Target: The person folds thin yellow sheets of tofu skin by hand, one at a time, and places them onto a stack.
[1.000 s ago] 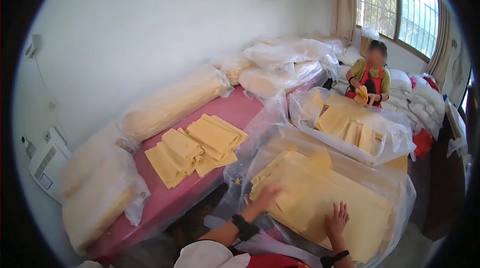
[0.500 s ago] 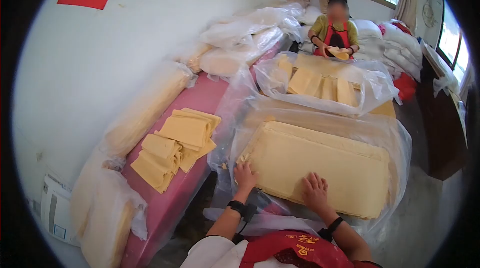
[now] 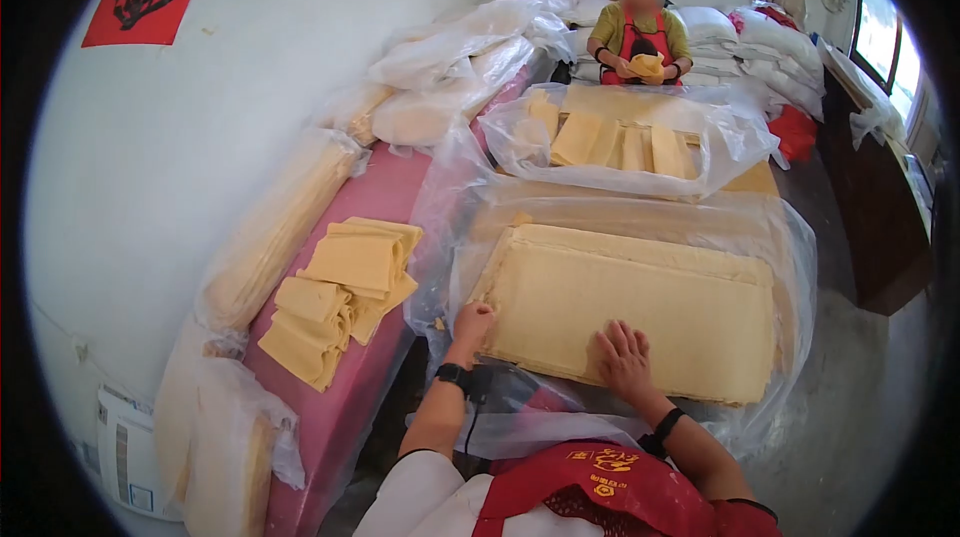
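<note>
In the head view, a stack of thin pale yellow sheets, resembling tofu skin, lies in front of me on clear plastic film. My left hand is closed at the stack's left edge, its fingers curled in and seemingly pinching a sheet's rim; the fingertips are partly hidden. Flat on the top sheet near the front edge rests my right hand, fingers stretched and slightly spread. Folded yellow sheets lie in a loose pile to the left, on a pink surface.
Across from me, a person in a red apron holds a folded yellow piece behind a plastic-lined tray of folded sheets. Plastic-wrapped bundles line the wall at left. White sacks are piled at the back.
My left hand's fingers went from spread to curled in at the stack's left edge. My right hand stays flat on the sheets. The view shifted slightly, and the other person's piece changed position.
</note>
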{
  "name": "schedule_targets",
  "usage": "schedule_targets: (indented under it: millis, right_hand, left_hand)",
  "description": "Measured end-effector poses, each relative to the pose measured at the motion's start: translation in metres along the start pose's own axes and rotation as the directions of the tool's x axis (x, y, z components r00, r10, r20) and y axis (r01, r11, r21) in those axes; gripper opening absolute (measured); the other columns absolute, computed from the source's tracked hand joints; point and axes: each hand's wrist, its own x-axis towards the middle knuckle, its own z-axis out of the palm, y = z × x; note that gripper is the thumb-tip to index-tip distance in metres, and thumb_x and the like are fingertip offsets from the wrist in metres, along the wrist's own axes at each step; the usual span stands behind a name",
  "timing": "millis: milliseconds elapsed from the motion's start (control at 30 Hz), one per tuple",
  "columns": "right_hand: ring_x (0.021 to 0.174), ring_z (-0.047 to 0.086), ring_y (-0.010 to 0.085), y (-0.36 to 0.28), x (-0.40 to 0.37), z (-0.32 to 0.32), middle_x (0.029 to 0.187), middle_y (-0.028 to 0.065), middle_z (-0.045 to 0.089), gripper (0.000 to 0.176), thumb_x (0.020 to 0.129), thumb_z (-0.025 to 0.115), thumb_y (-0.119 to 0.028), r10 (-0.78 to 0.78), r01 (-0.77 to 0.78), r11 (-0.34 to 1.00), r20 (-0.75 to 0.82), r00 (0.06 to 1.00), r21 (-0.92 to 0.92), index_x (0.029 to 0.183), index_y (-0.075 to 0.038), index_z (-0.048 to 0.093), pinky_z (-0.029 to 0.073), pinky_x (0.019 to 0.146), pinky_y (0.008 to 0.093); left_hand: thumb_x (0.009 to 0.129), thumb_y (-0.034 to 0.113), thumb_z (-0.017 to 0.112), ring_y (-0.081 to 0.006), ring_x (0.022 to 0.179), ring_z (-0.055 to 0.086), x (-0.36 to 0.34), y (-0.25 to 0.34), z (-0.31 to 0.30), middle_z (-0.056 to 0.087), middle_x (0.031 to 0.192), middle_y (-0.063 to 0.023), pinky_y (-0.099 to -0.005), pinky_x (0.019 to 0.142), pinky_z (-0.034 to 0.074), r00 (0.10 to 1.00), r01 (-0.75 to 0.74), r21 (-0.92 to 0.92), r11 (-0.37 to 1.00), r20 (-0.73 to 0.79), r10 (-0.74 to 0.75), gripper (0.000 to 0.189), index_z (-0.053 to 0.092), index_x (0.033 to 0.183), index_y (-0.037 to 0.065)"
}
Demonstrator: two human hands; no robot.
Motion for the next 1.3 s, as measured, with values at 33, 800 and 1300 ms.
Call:
schedule_targets:
  millis: [33,800,1300]
  right_hand:
    - [0.135,0.033,0.034,0.002,0.0,0.002,0.142,0.0188,0.039,0.059,0.077,0.06,-0.025,-0.005,0.005,1.0,-0.005,1.0,0.009,0.133,-0.013,0.049,0.02,0.111,0.0513]
    - [0.135,0.033,0.0329,0.003,0.0,0.008,0.143,0.0181,0.039,0.056,0.082,0.061,-0.033,0.003,-0.002,0.999,0.009,1.0,-0.051,0.133,-0.015,0.049,0.02,0.11,0.051]
    - [0.134,0.035,0.0348,-0.04,0.046,-0.013,0.14,0.02,0.041,0.064,0.079,0.063,-0.053,-0.035,0.023,0.998,0.223,0.974,0.057,0.126,-0.01,0.053,0.024,0.108,0.0524]
  left_hand:
    - [0.073,0.019,0.071,-0.025,0.075,0.065,-0.006,-0.007,0.0,0.067,0.082,-0.0075,-0.0375,0.068,0.05,1.0,0.0,-0.003,1.0,0.002,0.0,0.022,0.067,0.091,0.007]
    - [0.085,0.012,0.063,-0.0136,0.06,0.059,-0.079,0.037,0.013,0.061,0.072,-0.0019,-0.0279,0.051,0.049,0.944,0.283,-0.833,0.475,0.155,-0.29,0.007,0.058,0.083,0.008]
    - [0.092,0.019,0.06,-0.0174,0.084,0.065,-0.051,0.04,0.042,0.067,0.097,-0.0052,-0.0321,0.072,0.054,0.941,0.131,-0.991,-0.01,0.127,-0.314,0.02,0.06,0.109,0.007]
